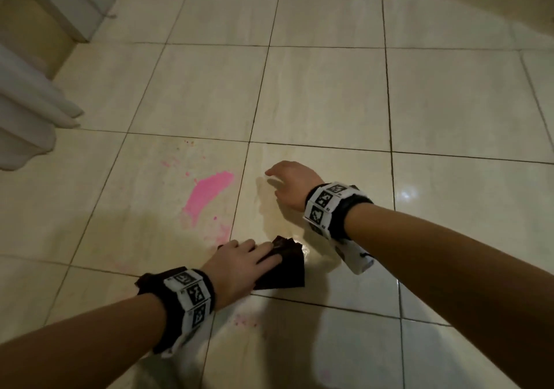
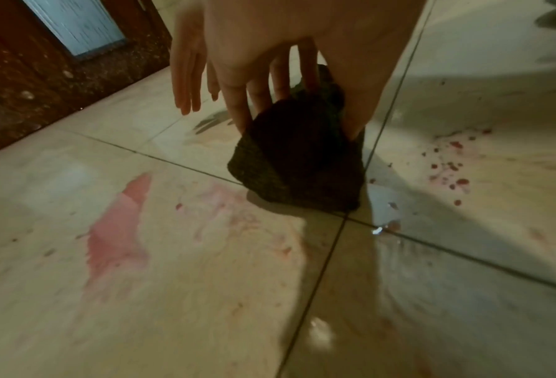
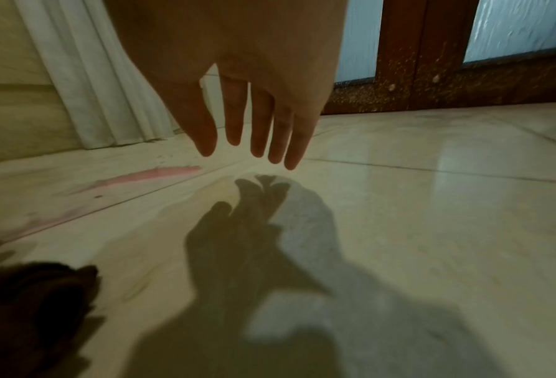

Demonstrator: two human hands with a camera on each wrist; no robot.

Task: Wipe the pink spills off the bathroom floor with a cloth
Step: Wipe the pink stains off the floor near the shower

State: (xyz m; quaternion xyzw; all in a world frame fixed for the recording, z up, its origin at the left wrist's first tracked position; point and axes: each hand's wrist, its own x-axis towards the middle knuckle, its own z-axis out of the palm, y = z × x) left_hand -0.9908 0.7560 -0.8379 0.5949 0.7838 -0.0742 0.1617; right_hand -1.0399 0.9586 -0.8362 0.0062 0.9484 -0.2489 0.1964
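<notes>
Two hands are in view, and each wrist wears one black band with black-and-white square marks. There is one cloth (image 1: 281, 268), dark and folded. It lies on the floor right where tile lines cross. The left hand (image 1: 236, 261) is on top of it. In the left wrist view the fingers (image 2: 237, 102) and the thumb wrap round the cloth (image 2: 297, 163) and hold it against the floor. The right hand (image 1: 292, 183) holds nothing. Its fingers (image 3: 234, 120) are straight and a little spread, hanging just above the floor, with their shadow under them.

There is one big pink spill (image 1: 209, 192), a long slanted patch on the tile just past the left hand. Small pink dots (image 1: 187, 143) lie scattered beyond it, too tiny to count well. A faint pink smear (image 1: 221, 230) sits between the big patch and the cloth. More pink specks (image 1: 245, 321) show on the tile near the left wrist. In the left wrist view these look like dark red drops (image 2: 451, 166).

The floor (image 1: 329, 95) is made of big, pale, shiny square tiles with thin dark lines between them. The tile under the right hand looks wet and glossy. A white curtain (image 1: 30, 110) hangs in folds at the left side. A brown wooden door with frosted glass panes (image 3: 431, 64) stands at the edge of the floor.
</notes>
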